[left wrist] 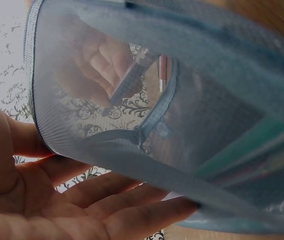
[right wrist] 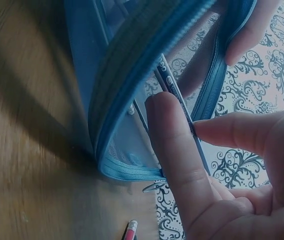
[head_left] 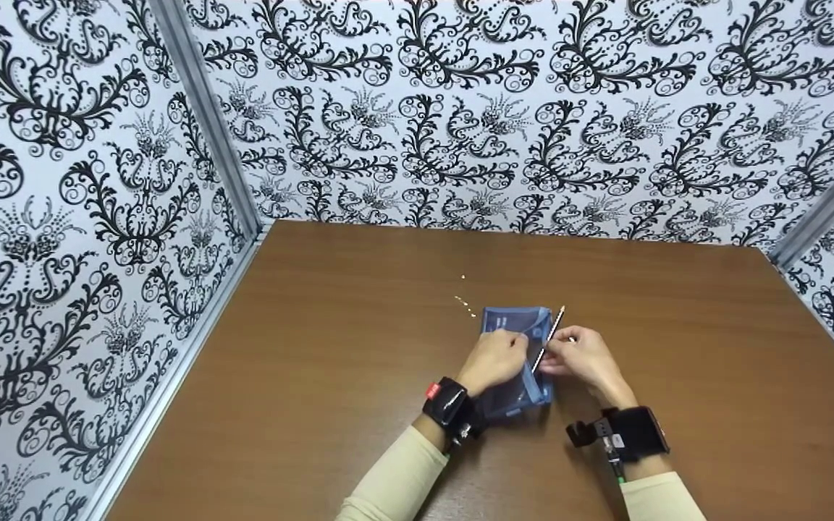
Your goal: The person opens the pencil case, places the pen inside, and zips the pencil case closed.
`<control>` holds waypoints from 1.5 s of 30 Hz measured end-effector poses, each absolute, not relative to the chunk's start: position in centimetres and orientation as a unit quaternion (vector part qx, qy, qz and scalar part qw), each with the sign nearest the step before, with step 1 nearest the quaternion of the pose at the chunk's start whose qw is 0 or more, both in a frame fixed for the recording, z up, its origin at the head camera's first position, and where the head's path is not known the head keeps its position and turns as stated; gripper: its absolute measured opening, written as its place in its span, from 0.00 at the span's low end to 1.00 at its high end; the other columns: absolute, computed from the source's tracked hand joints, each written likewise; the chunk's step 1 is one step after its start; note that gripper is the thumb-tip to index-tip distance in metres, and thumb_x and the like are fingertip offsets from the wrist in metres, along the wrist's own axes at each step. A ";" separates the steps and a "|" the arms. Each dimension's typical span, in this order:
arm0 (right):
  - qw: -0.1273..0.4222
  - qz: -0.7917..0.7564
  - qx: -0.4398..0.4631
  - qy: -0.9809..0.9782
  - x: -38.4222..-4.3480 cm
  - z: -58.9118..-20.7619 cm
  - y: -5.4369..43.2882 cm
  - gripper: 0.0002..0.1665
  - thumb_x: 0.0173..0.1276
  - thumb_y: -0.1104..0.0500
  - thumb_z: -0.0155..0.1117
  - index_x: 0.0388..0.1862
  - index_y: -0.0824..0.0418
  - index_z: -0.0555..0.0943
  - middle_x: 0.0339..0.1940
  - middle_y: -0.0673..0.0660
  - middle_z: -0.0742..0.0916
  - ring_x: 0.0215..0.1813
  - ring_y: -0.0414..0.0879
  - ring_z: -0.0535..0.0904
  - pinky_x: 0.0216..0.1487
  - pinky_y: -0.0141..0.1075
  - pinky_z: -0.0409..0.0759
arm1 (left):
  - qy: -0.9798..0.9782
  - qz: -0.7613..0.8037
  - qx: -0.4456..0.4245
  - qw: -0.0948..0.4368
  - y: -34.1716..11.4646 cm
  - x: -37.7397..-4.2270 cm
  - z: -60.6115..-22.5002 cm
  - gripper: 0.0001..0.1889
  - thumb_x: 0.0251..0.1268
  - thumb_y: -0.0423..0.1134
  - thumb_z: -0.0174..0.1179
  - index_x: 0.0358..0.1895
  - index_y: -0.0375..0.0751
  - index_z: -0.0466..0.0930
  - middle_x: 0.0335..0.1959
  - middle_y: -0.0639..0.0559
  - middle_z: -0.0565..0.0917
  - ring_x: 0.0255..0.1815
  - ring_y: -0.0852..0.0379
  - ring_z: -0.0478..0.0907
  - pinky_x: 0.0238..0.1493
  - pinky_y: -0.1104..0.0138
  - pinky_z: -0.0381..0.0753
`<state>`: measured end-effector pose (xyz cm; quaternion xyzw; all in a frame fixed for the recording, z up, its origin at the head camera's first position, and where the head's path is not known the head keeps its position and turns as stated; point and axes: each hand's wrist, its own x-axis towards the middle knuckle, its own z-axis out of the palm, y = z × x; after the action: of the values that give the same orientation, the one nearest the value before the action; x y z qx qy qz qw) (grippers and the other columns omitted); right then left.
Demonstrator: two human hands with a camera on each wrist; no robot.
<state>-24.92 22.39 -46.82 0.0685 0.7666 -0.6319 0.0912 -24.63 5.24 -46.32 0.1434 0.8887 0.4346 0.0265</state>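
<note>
My left hand (head_left: 495,356) grips the edge of a blue see-through mesh zip pouch (head_left: 488,318), its fingers (left wrist: 132,205) along one side in the left wrist view. The zip (right wrist: 132,75) gapes in the right wrist view. With thumb and forefinger my right hand (head_left: 587,356) pinches a slim dark pencil with white markings (right wrist: 174,92). That pencil slants into the pouch's mouth, and its upper end rises above my hand in the head view. Inside the pouch a green strip (left wrist: 247,145) and other slender items show blurred through the mesh.
A red pencil with a white end (right wrist: 130,230) shows below the pouch in the right wrist view. Small bright specks (head_left: 465,304) dot the brown table (head_left: 359,311) beyond the pouch. Patterned walls (head_left: 460,145) enclose the back and sides.
</note>
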 end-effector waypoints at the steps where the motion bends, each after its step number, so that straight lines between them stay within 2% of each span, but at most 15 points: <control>1: 0.092 -0.631 0.070 0.767 -24.9 -46.8 22.4 0.10 0.70 0.71 0.52 0.47 0.76 0.67 0.27 0.58 0.84 0.27 0.45 0.86 0.36 0.38 0.86 | 0.888 0.435 0.143 0.027 5.2 -24.6 -46.3 0.23 0.74 0.42 0.45 0.14 0.51 0.63 0.13 0.58 0.64 0.17 0.62 0.65 0.20 0.69 0.61; 27: 0.121 -0.613 0.057 0.778 -24.9 -47.2 22.2 0.17 0.70 0.70 0.53 0.53 0.80 0.67 0.29 0.60 0.84 0.27 0.44 0.86 0.35 0.36 0.85 | 0.888 0.436 0.144 0.028 5.2 -24.6 -46.2 0.23 0.73 0.42 0.46 0.13 0.52 0.61 0.13 0.58 0.63 0.17 0.62 0.64 0.20 0.69 0.59; 45: 0.117 -0.614 0.063 0.778 -24.7 -47.2 21.7 0.20 0.69 0.70 0.54 0.56 0.81 0.66 0.32 0.62 0.84 0.28 0.45 0.85 0.36 0.37 0.85 | 0.888 0.436 0.144 0.028 5.2 -24.7 -46.4 0.22 0.74 0.42 0.45 0.14 0.51 0.64 0.14 0.56 0.66 0.20 0.61 0.69 0.21 0.69 0.62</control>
<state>-24.72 21.70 -47.19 0.0628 0.7781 -0.6140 0.1165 -24.72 5.25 -46.37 0.1444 0.8877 0.4364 0.0284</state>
